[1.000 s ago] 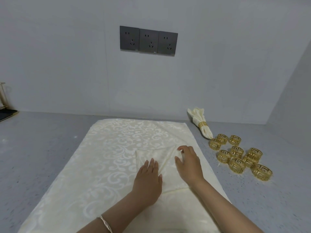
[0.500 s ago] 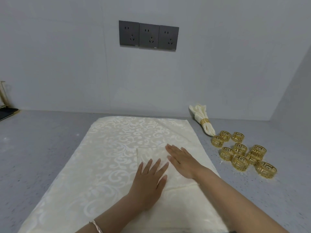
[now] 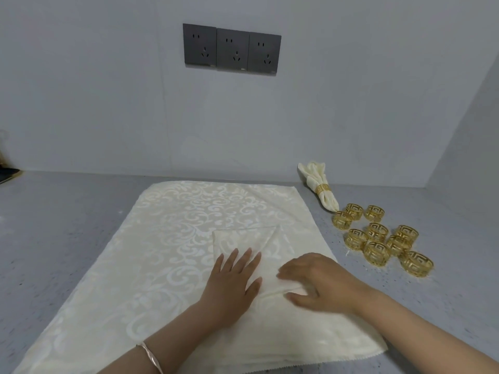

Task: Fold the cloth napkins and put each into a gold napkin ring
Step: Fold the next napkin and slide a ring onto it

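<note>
Directly beneath left hand (image 3: 232, 282) lies folded napkin (image 3: 239, 240).

The folded napkin's (image 3: 243, 241) near half is hidden under the left hand (image 3: 232, 284) and the blurred right hand (image 3: 316, 282), which appears to pinch its edge. At the table's (image 3: 67, 225) far left corner, the picture's edge cuts off a dark object (image 3: 8, 175). It also cuts the large cloth's (image 3: 162, 238) near-left corner.

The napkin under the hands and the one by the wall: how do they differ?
The flat napkin lies folded, ringless; the rolled napkin wears a gold ring. The left hand presses the flat napkin and the right hand pinches it; the rolled napkin lies untouched. Both are cream cloth.
</note>
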Action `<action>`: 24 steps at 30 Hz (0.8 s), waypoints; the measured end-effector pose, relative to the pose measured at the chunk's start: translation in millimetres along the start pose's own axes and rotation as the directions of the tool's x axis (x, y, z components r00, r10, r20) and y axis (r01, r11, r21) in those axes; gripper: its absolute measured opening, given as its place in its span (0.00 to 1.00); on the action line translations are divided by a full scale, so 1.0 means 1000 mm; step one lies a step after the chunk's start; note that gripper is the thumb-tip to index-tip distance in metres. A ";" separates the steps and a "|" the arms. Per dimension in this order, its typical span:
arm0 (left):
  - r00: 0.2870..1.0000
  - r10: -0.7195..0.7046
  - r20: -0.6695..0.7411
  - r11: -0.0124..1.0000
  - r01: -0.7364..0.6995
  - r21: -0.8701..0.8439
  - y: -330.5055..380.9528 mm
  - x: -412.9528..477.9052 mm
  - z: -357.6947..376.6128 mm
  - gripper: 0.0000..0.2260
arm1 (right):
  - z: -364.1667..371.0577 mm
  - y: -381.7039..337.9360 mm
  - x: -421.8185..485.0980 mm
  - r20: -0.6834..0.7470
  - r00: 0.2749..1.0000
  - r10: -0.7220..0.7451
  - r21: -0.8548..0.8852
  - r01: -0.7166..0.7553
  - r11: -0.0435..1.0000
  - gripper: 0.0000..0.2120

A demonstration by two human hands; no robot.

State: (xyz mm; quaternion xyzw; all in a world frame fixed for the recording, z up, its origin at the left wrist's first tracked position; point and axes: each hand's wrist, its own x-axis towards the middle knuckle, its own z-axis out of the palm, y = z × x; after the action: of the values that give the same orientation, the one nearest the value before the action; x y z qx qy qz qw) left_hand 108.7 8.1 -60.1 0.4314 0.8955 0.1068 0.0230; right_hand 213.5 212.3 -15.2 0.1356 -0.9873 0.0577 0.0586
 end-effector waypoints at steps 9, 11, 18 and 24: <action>1.000 -0.010 -0.006 0.992 0.009 -0.123 0.002 -0.005 -0.005 0.39 | 0.008 0.028 0.005 -0.084 0.947 0.311 0.495 -0.232 0.837 0.07; 1.000 -0.013 0.013 0.995 0.014 -0.097 0.002 -0.004 -0.006 0.36 | 0.014 0.029 0.012 -0.118 0.926 0.359 0.551 -0.239 0.799 0.11; 0.999 -0.032 -0.024 0.991 0.028 -0.130 0.002 -0.004 -0.006 0.21 | 0.021 0.028 0.037 -0.192 0.889 0.416 0.557 -0.251 0.792 0.12; 0.998 -0.047 -0.045 0.981 0.037 -0.191 0.000 -0.001 -0.006 0.20 | 0.022 0.031 0.055 -0.199 0.897 0.396 0.395 -0.296 0.870 0.14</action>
State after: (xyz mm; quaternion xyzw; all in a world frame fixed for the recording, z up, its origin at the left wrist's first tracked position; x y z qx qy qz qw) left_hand 109.1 6.3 -53.8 0.4054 0.8904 0.2020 0.0442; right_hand 150.2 225.3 -32.4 -0.0461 -0.9509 0.2625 0.1574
